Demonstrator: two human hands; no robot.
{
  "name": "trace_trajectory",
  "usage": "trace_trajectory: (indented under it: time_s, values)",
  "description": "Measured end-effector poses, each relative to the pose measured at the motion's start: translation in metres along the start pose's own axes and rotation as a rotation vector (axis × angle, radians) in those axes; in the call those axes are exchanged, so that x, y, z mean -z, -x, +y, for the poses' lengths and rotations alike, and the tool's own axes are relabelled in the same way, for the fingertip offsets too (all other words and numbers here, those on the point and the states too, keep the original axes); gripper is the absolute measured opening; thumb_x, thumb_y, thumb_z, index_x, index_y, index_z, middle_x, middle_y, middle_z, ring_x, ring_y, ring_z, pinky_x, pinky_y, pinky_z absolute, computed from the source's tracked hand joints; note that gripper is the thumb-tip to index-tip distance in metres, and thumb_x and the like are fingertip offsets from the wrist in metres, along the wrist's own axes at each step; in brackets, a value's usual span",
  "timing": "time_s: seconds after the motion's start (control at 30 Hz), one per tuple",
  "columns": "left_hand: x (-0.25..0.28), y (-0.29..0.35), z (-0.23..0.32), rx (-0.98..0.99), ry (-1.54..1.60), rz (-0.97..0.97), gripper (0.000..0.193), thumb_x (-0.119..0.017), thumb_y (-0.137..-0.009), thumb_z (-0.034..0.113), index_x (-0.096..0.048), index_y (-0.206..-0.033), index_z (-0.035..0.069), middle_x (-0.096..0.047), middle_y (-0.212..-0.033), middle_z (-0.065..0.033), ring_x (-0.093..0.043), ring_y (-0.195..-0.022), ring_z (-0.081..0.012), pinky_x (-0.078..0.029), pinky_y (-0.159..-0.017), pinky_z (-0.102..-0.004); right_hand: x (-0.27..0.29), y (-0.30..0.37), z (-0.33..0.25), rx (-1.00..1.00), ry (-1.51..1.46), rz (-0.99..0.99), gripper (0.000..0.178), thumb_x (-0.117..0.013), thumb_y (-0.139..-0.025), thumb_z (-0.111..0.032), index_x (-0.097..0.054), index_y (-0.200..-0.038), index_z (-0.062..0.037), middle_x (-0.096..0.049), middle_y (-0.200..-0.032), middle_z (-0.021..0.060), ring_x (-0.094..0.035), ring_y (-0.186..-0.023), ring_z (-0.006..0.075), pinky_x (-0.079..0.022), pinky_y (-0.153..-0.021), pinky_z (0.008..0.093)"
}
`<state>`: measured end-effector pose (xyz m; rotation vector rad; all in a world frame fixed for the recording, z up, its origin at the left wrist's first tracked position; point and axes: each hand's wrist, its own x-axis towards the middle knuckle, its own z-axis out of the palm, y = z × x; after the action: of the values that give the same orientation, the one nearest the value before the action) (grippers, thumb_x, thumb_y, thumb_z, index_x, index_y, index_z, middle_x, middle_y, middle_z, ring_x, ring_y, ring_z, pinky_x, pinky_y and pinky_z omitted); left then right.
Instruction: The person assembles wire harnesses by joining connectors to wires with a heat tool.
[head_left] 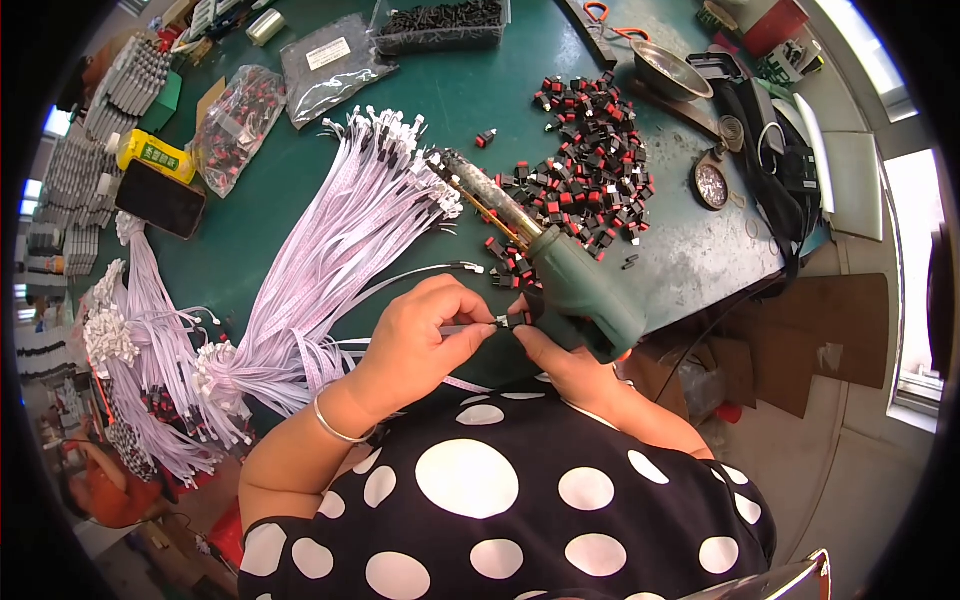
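Note:
My left hand [425, 325] is closed, thumb and forefinger pinching the end of a thin cable near a small pale connector. Meeting it, my right hand [575, 372] holds a small black part [520, 319] between its fingertips; the two ends touch or nearly touch. A green pistol-shaped tool [590, 290] with a long metal barrel lies over my right hand and hides some of its fingers. Whether that hand also grips the tool, I cannot tell. Beside my left hand spreads a large bundle of white-pink flat cables [335, 220] with white connector ends.
Beyond the tool lies a pile of small black-and-red parts [590, 160]. Farther back are a clear box of black pieces [440, 28], a grey bag [332, 68] and a metal bowl [672, 72]. A phone [160, 198] leans by a yellow bottle [155, 155] at the left, near more cable bundles [150, 330].

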<state>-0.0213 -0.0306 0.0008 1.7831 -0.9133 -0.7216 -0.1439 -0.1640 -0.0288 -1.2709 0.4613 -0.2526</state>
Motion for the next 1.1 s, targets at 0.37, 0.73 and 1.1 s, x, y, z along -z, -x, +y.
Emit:
trace_trajectory:
  time_s: [0.37,0.73,1.1]
  values:
    - [0.003,0.0,0.002,0.029,0.06,-0.043,0.009,-0.064,-0.074,0.004,-0.058,-0.08,0.0,-0.054,-0.077,-0.0058,-0.055,-0.065,-0.0128,-0.044,-0.056,-0.0238,-0.001,0.0,0.003,0.055,0.044,0.004,0.028,-0.061,-0.071,0.003,-0.054,-0.097,-0.002,-0.056,-0.086,0.0042,-0.052,-0.075,0.0118,-0.044,-0.068,0.0255]
    - [0.003,0.005,-0.009,0.325,0.38,-0.203,0.012,-0.059,-0.078,0.005,-0.053,-0.088,0.002,-0.06,-0.081,-0.0062,-0.053,-0.059,-0.0078,-0.043,-0.052,-0.0206,-0.004,0.0,-0.008,-0.046,-0.101,-0.118,0.027,-0.056,-0.076,0.002,-0.053,-0.103,-0.0018,-0.056,-0.093,0.004,-0.053,-0.085,0.0116,-0.044,-0.075,0.0261]
    - [0.016,0.0,-0.005,0.582,0.628,-0.39,0.017,-0.054,-0.082,0.008,-0.053,-0.095,-0.003,-0.059,-0.071,-0.0059,-0.05,-0.052,-0.0056,-0.041,-0.049,-0.018,0.001,-0.009,0.01,0.15,0.089,-0.322,0.032,-0.049,-0.076,0.004,-0.046,-0.108,-0.0044,-0.054,-0.098,0.0061,-0.051,-0.091,0.0141,-0.04,-0.082,0.0292]
